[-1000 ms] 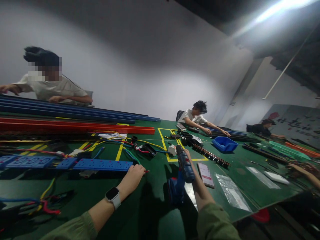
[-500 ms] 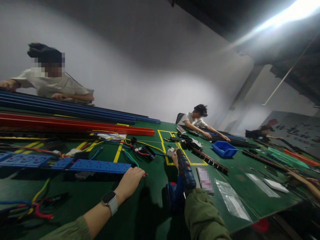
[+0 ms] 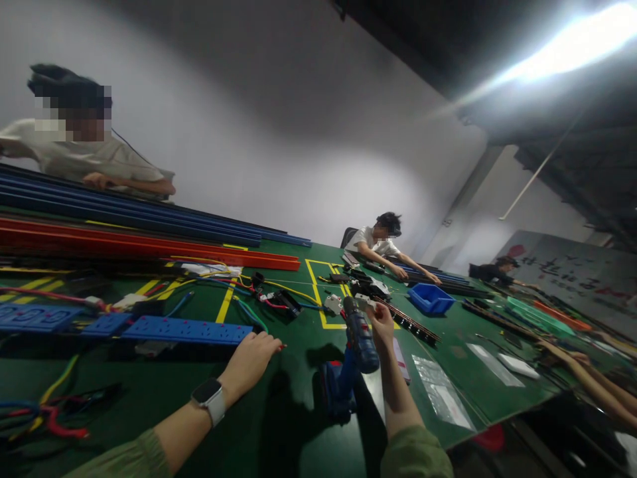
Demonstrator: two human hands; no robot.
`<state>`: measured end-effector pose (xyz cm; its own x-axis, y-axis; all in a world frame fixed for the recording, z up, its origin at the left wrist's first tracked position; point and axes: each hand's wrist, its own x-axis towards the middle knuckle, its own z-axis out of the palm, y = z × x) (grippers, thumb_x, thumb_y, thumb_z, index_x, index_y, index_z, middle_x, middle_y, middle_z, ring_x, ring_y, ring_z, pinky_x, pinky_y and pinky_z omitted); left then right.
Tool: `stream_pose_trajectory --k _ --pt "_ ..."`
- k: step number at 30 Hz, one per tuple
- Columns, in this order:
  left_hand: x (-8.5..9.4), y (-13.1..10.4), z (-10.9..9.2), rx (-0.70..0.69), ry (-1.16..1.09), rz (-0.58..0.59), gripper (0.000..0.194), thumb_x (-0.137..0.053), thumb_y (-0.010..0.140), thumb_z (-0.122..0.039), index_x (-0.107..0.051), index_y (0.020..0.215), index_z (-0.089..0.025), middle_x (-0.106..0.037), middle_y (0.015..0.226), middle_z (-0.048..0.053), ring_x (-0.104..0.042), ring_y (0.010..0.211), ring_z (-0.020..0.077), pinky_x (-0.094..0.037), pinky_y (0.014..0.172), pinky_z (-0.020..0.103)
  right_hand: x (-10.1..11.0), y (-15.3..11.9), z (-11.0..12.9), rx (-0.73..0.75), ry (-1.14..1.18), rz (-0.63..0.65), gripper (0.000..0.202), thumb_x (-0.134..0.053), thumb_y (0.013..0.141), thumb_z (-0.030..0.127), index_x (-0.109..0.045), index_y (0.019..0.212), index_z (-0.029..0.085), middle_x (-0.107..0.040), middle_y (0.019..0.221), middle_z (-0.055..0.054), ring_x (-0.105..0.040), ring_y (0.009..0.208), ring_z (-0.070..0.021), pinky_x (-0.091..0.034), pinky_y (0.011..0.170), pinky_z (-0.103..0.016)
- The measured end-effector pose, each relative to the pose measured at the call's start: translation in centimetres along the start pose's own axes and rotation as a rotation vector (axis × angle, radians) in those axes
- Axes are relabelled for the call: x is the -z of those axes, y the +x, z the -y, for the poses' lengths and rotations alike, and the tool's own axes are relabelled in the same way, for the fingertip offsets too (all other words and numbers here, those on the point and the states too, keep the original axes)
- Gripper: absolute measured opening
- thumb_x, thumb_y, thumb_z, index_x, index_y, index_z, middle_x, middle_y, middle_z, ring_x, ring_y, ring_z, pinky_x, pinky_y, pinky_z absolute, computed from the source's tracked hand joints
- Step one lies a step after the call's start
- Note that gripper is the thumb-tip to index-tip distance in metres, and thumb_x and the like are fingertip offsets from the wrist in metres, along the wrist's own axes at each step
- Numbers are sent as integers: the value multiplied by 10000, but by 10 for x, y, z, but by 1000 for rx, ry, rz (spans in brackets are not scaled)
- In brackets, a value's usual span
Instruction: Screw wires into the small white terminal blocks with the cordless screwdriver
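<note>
The green surface (image 3: 298,405) carries 1 drill (image 3: 348,372). Right of the drill lies 1 blue bin (image 3: 430,300); left, blue socket strips (image 3: 186,330).

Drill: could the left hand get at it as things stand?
Probably yes. The left hand is at the end of the blue socket strip; mostly bare tabletop separates it from the drill. The right hand is on the drill's other side.

At lower left, the socket strip (image 3: 186,330) is showing blue. Above it, the long channel (image 3: 149,247) is showing orange-red. At centre right, the bin (image 3: 430,299) is showing blue. The tabletop (image 3: 298,372) is displaying green with yellow stripes.
</note>
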<state>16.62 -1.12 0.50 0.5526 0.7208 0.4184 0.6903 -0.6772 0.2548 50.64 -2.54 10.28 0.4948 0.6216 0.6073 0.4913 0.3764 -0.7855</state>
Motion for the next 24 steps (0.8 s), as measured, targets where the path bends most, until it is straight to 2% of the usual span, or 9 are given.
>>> stream_pose_trajectory --k 3,6,8,12,15,18,21,23,24 --pt "0 -1 1 -7 13 -3 289 -396 964 -233 -684 989 -240 -680 924 72 -573 899 206 -333 794 354 28 13 -4 21 32 -51 432 -701 758 448 -602 1059 153 -681 939 -64 -647 867 -205 -514 820 -386" --pt "-1 -2 1 -24 11 -12 298 -391 960 -233 -687 975 -245 -682 901 68 -577 875 209 -339 774 353 55 10 8 90 121 -94 414 -752 697 383 -601 1021 175 -684 990 -86 -659 913 -221 -498 875 -420" --pt "-1 -3 2 -33 11 -28 292 -400 954 -237 -691 965 -242 -681 891 69 -578 863 206 -341 767 350 65 2 27 155 173 -69 375 -766 697 318 -598 1008 193 -672 1070 -101 -656 984 -236 -480 924 -449" --pt "2 -4 0 -54 18 -55 306 -388 948 -193 -681 1017 -250 -686 917 72 -572 894 212 -337 793 359 65 -28 80 248 271 120 299 -719 774 247 -582 1039 234 -651 1125 -92 -642 1061 -249 -470 964 -478" --pt "8 -4 -2 -52 39 -74 304 -389 946 -186 -679 1016 -244 -683 921 82 -557 919 224 -329 831 378 48 -64 111 258 255 175 331 -668 824 245 -560 1137 251 -639 1122 -87 -640 1038 -236 -509 914 -436" --pt "16 -4 -3 -31 48 -112 288 -393 959 -234 -671 1031 -232 -677 890 95 -538 971 245 -322 866 392 15 -103 123 193 197 335 417 -588 877 234 -503 1284 270 -620 1123 -79 -647 895 -195 -543 812 -371" --pt "22 -5 -3 4 54 -141 286 -398 966 -279 -655 1079 -227 -677 891 96 -531 968 251 -322 870 399 -30 -130 112 151 81 546 422 -524 906 231 -507 1326 262 -583 1205 -93 -609 991 -219 -514 870 -379" --pt "24 -6 -3 16 51 -146 289 -403 964 -282 -654 1097 -230 -678 892 98 -528 967 251 -320 875 402 -59 -138 92 129 36 566 400 -485 916 221 -523 1312 252 -578 1219 -91 -573 1079 -237 -469 944 -400" --pt "25 -6 -3 19 47 -145 290 -406 963 -281 -656 1101 -234 -679 893 98 -526 967 250 -318 879 403 -71 -139 79 110 29 530 390 -472 916 217 -525 1301 241 -573 1226 -93 -555 1114 -241 -444 977 -408"
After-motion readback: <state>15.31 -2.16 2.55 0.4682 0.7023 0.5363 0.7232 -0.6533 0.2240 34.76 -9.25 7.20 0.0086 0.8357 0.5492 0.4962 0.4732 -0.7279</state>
